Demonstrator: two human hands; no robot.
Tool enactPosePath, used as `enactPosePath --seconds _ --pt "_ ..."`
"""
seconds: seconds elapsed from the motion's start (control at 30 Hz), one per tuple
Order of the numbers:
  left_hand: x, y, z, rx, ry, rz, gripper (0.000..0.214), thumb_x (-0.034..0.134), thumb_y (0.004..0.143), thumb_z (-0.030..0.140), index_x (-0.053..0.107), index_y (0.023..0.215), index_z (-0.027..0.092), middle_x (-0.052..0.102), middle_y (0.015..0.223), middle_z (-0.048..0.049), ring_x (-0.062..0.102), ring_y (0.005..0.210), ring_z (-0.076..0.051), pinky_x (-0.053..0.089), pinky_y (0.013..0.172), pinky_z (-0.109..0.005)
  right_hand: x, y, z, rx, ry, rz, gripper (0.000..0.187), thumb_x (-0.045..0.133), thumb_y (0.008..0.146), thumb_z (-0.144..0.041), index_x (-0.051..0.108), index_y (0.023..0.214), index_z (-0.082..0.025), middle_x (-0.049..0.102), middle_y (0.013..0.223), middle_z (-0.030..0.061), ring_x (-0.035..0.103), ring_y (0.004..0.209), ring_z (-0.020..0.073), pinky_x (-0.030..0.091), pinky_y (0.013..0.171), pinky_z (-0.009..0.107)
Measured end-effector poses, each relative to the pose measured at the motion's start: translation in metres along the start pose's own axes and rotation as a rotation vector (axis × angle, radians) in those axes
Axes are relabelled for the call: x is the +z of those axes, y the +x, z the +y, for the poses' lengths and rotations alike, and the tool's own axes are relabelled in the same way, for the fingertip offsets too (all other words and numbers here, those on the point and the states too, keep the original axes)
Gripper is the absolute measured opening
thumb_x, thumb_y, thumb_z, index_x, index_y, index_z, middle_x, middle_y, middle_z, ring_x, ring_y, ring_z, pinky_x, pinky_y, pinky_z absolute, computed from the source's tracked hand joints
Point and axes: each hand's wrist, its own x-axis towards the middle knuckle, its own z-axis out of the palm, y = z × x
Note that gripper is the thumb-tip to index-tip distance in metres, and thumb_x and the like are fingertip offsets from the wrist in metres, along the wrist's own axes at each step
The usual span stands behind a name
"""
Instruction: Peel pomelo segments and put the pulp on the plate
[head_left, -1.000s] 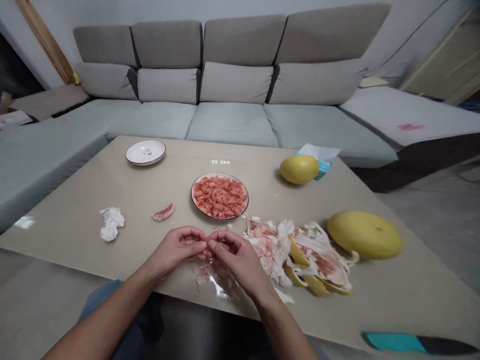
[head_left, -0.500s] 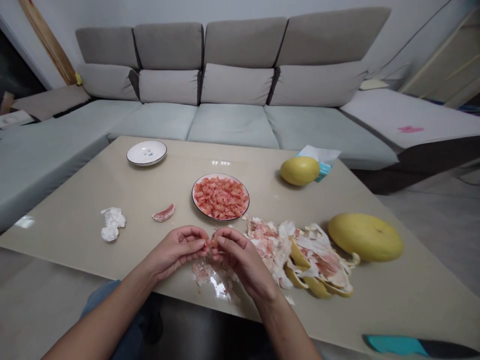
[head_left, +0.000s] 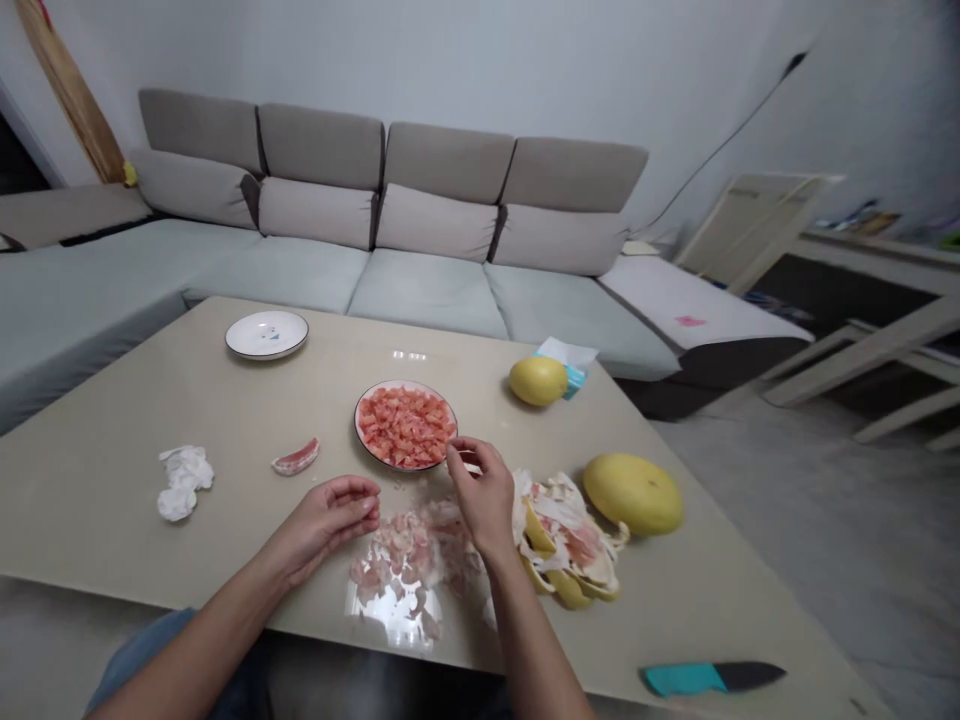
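Note:
My left hand [head_left: 330, 525] hangs over the table's near side, fingers curled and thumb pressed to them; whatever it pinches is too small to make out. At the lower right rim of a plate [head_left: 358, 440] heaped with peeled pomelo pulp [head_left: 406, 427] is my right hand [head_left: 486, 497], thumb and index finger together; I cannot make out what is between them. Beneath and between the hands lie scraps of pomelo membrane [head_left: 405, 545]. A pomelo segment [head_left: 296, 457] rests left of the plate. Right of my right hand is a pile of peel [head_left: 570, 540].
A white plate [head_left: 266, 334] stands at the far left, with crumpled tissue [head_left: 182, 482] nearer. On the right are a large pomelo [head_left: 634, 493], a smaller yellow fruit [head_left: 538, 381] by a tissue pack [head_left: 574, 378], and a teal-handled knife [head_left: 712, 677] near the edge.
My hands have parted from around a small piece of pulp. The right has moved forward to the plate's rim; the left stays nearer me. The view has turned right.

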Motion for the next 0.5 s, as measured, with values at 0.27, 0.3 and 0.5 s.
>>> enactPosePath --seconds 0.27,0.3,0.5 --pt "-0.003 0.019 -0.005 0.043 0.003 0.004 0.038 0.087 0.064 0.027 0.068 0.095 0.016 0.065 0.082 -0.0016 0.066 0.075 -0.012 0.056 0.078 -0.024 0.02 0.055 0.018 -0.052 -0.04 -0.041 0.021 0.059 0.074 -0.032 0.072 0.081 -0.018 0.073 0.084 0.0074 0.065 0.073 0.0203 0.052 0.075 0.033" --pt "-0.004 0.021 -0.005 0.059 0.007 0.007 0.039 0.087 0.064 0.027 0.067 0.097 0.017 0.065 0.082 -0.0011 0.066 0.075 -0.012 0.056 0.077 -0.024 0.023 0.059 0.019 -0.042 -0.04 -0.051 0.02 0.058 0.072 -0.03 0.073 0.081 -0.019 0.073 0.083 0.0068 0.066 0.073 0.0205 0.052 0.076 0.033" --pt "-0.007 0.028 -0.004 0.102 0.064 0.046 0.039 0.086 0.064 0.032 0.068 0.095 0.016 0.065 0.083 -0.0027 0.065 0.076 -0.013 0.055 0.08 -0.025 0.018 0.046 0.018 0.06 -0.001 -0.014 0.033 0.041 0.074 -0.021 0.07 0.088 -0.018 0.074 0.092 0.0077 0.067 0.082 0.0206 0.052 0.077 0.032"
